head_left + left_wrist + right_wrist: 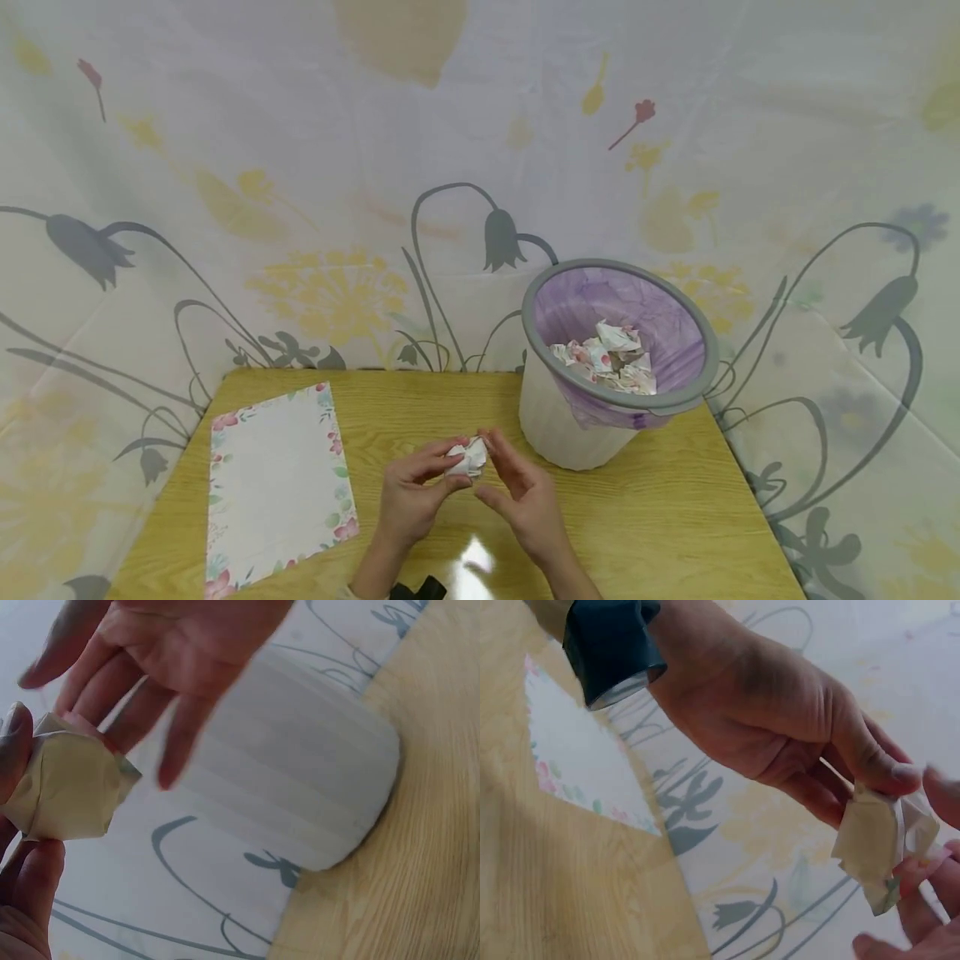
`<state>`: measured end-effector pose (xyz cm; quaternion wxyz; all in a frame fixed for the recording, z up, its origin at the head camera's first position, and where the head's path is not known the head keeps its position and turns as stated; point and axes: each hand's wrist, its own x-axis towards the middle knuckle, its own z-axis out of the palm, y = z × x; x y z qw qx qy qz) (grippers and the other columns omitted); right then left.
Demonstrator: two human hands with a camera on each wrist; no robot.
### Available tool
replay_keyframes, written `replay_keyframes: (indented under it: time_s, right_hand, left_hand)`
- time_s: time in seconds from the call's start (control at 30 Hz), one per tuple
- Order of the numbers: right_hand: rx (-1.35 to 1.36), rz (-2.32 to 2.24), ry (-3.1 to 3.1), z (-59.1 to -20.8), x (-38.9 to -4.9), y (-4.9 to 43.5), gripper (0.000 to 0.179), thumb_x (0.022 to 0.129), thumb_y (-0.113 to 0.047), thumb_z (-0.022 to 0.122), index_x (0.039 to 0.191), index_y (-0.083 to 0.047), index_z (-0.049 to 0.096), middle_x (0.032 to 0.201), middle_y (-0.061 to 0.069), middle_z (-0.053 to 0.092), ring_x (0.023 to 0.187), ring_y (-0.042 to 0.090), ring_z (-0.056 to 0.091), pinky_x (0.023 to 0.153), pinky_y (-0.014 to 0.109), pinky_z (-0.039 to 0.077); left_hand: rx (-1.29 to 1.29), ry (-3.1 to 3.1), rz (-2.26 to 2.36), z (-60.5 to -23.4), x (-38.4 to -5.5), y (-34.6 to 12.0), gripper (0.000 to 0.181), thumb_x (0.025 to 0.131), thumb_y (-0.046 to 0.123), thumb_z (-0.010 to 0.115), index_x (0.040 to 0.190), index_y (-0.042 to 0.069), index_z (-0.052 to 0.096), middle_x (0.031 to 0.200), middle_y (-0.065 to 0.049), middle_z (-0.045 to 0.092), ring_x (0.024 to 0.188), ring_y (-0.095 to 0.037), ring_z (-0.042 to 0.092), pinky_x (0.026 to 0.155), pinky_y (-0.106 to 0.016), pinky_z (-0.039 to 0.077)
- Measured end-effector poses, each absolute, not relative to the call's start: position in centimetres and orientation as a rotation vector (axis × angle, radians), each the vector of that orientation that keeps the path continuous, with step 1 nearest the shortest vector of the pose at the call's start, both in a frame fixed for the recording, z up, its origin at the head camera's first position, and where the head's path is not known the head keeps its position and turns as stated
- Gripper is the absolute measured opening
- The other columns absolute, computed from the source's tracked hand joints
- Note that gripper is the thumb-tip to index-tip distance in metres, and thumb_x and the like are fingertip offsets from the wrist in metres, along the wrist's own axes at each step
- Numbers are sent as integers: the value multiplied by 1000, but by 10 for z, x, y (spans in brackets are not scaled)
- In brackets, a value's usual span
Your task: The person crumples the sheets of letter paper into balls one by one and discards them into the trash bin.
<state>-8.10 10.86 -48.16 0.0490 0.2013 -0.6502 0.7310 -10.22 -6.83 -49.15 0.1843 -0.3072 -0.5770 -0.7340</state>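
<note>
A crumpled ball of white paper (468,460) is held up above the table, pinched between the thumb and fingers of my left hand (411,498). My right hand (531,510) is beside it on the right, its fingers extended and spread, with the fingertips at the ball's far side. Seen from the left wrist, the paper ball (75,784) has folded, faceted sides, and the right hand's fingers (112,686) reach behind it. In the right wrist view the left hand (780,712) grips the crumpled paper (874,832) from above.
A white bin (566,421) with a grey rim and purple liner stands at the table's back right, holding several crumpled papers (611,358). A flat flower-bordered sheet (277,492) lies on the wooden table (675,517) at left. Patterned cloth (375,167) hangs behind.
</note>
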Motion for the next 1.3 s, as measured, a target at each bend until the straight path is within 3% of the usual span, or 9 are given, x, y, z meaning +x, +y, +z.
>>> replay_keyframes:
  time_s: [0.17, 0.37, 0.5, 0.6, 0.77, 0.97, 1.13, 1.3]
  right_hand:
    - [531, 2255, -2011, -481, -81, 105, 74, 84, 3, 76, 149, 3, 41, 153, 21, 39, 143, 32, 32, 111, 34, 34]
    - [436, 2413, -1915, -480, -83, 103, 80, 83, -2, 78, 151, 3, 35, 151, 27, 38, 139, 39, 36, 105, 33, 42]
    - [389, 2466, -1880, -480, -82, 101, 70, 83, 3, 77, 144, 9, 43, 146, 30, 44, 134, 27, 48, 104, 33, 43]
    - [322, 2467, -1872, -478, -80, 99, 56, 82, 8, 75, 132, 17, 51, 136, 35, 50, 123, 19, 58, 99, 34, 47]
    - [193, 2385, -1894, -473, -79, 95, 45, 81, 9, 75, 121, 21, 57, 119, 35, 60, 106, 18, 67, 88, 32, 55]
    - [227, 2208, -1873, -478, -79, 90, 27, 81, 13, 72, 107, 19, 66, 103, 29, 69, 92, 18, 72, 77, 32, 59]
    - [407, 1973, -1772, -483, -82, 86, 19, 80, 19, 69, 98, 22, 67, 96, 33, 68, 92, 14, 71, 75, 31, 58]
    - [544, 1785, -1783, -479, -84, 84, 22, 80, 18, 71, 101, 21, 67, 103, 32, 68, 100, 19, 70, 79, 30, 56]
  left_hand:
    - [-901, -1581, -2096, -492, -104, -68, 24, 77, -10, 76, 101, -9, 73, 108, -33, 65, 109, -23, 67, 79, -37, 57]
    - [-959, -1502, -2150, -494, -106, -68, 23, 79, -5, 76, 101, -9, 73, 113, -25, 68, 110, -25, 67, 80, -37, 57]
    - [-1000, -1440, -2189, -495, -107, -69, 24, 80, -5, 76, 103, -8, 73, 118, -17, 69, 112, -25, 66, 81, -36, 57]
    - [-1031, -1418, -2175, -494, -107, -70, 24, 79, -6, 75, 104, -6, 73, 119, -18, 68, 114, -27, 65, 84, -36, 56]
    - [-1030, -1474, -2077, -491, -108, -69, 30, 71, -17, 76, 98, -4, 75, 115, -23, 68, 114, -29, 65, 86, -37, 56]
    - [-997, -1476, -2030, -492, -109, -63, 35, 63, -27, 76, 91, -6, 75, 108, -25, 70, 106, -30, 69, 79, -37, 58]
    - [-945, -1462, -2054, -492, -108, -60, 20, 70, -20, 76, 86, -7, 75, 107, -23, 71, 103, -29, 70, 78, -38, 58]
    - [-905, -1448, -2135, -492, -108, -64, 20, 73, -16, 76, 90, -7, 72, 110, -14, 72, 104, -26, 70, 76, -39, 58]
